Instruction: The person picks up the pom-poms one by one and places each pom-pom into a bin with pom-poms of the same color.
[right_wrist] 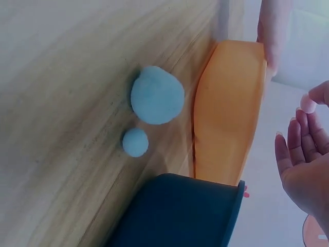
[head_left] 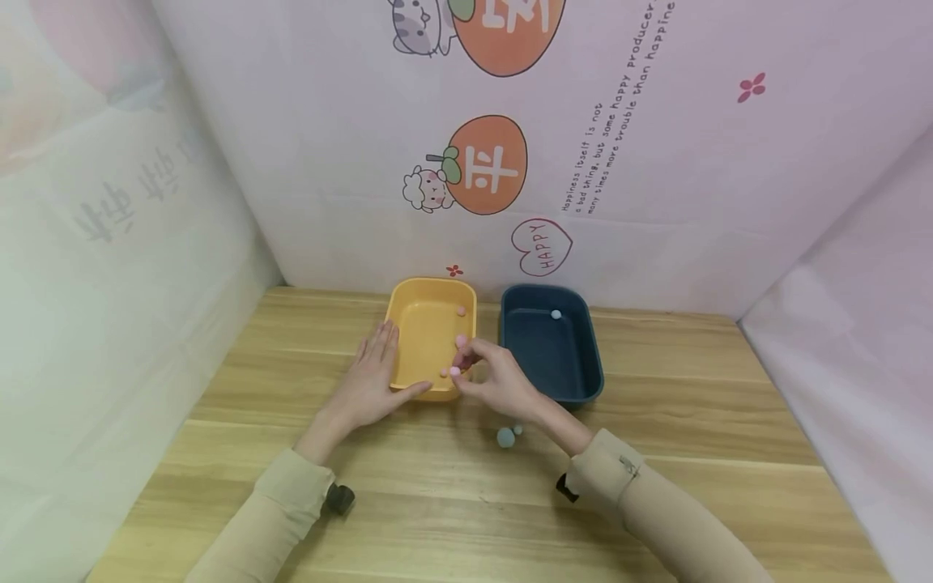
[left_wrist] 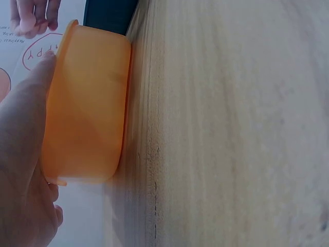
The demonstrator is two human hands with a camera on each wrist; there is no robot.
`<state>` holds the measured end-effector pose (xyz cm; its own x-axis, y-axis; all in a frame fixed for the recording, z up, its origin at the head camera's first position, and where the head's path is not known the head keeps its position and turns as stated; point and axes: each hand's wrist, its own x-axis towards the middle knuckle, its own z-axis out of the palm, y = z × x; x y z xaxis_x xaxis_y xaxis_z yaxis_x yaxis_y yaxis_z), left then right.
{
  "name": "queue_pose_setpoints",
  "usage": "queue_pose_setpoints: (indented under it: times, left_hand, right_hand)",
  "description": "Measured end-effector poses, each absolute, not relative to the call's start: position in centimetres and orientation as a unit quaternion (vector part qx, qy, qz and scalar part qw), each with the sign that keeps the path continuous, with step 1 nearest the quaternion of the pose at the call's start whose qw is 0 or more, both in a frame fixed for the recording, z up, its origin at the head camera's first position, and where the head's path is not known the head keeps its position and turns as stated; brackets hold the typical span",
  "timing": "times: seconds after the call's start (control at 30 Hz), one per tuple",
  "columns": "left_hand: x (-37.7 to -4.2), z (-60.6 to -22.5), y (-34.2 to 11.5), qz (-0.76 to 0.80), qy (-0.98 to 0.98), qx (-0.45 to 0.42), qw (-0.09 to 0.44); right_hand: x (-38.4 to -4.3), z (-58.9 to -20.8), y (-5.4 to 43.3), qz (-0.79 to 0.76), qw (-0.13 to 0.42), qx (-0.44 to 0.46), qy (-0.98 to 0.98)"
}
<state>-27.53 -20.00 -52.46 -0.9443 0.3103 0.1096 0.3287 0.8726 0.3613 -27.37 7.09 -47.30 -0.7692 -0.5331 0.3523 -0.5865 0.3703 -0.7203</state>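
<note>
My right hand (head_left: 503,385) pinches a small pink pom-pom (right_wrist: 308,104) between thumb and index finger, held over the front right corner of the yellow bin (head_left: 423,340). Several pink pom-poms (head_left: 461,311) lie in that bin along its right side, partly behind the fingers. My left hand (head_left: 372,380) rests on the bin's front left corner, fingers extended along the left rim and thumb along the front rim. In the left wrist view, the thumb lies straight across the top edge of the orange-looking wall.
Right of the yellow bin stands a dark blue bin (head_left: 550,356) with a light blue pom-pom (head_left: 556,314) inside. On the wooden table (head_left: 437,502), below the right wrist, lie a larger blue-green pom-pom (right_wrist: 157,95) and a smaller one (right_wrist: 135,142). A printed cloth (head_left: 350,178) hangs behind the bins.
</note>
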Motion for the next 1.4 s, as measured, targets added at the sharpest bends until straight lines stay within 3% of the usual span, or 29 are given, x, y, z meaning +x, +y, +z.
queue_pose_setpoints:
  times: [0.8,1.4]
  left_hand:
    - [-27.4,-52.4,-20.5,-0.19,-0.968,-0.161,0.017]
    - [-27.6,-52.6,-20.0,-0.188,-0.968,-0.163,0.019]
  right_hand:
    - [-33.1,-47.9,2.3,0.495,0.018,0.222,-0.84]
    - [-33.7,-48.0,2.4,0.501,0.023,0.205,-0.841]
